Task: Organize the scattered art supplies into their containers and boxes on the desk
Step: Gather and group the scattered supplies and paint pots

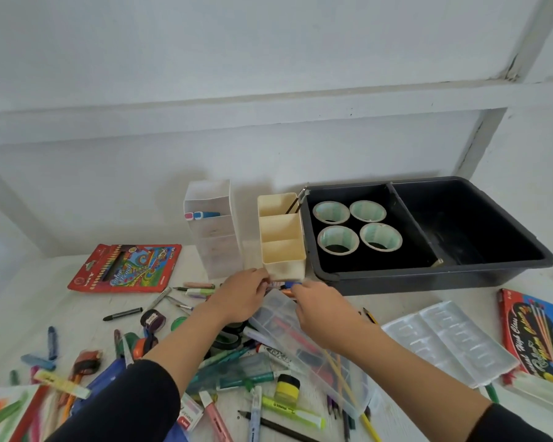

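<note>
White wall and a pale tabletop [29, 301] fill our view. Just in front of the cream organiser [281, 237] we hold a small blue-capped pen [288, 284] between our hands. Our left hand [240, 298] pinches its pale end and our right hand [320, 309] pinches the blue end, fingers curled. The pen lies level, just above the far end of a clear plastic case [304, 342] with pencils and crayons showing through it. The organiser has three compartments in a row, and thin brushes [296, 202] lean in the farthest one. Beside it on the left stands a clear drawer tower [211, 228]. Touching it on the right is a black tub [460, 275] holding four tape rolls [356, 228] in its left half. A red pencil box [125, 267] lies far left, with a white palette [447, 339] and a red brush box [533, 339] on the right. Loose markers, crayons, a yellow paint jar [286, 386] and a yellow highlighter [291, 411] crowd the tabletop under our forearms.
</note>
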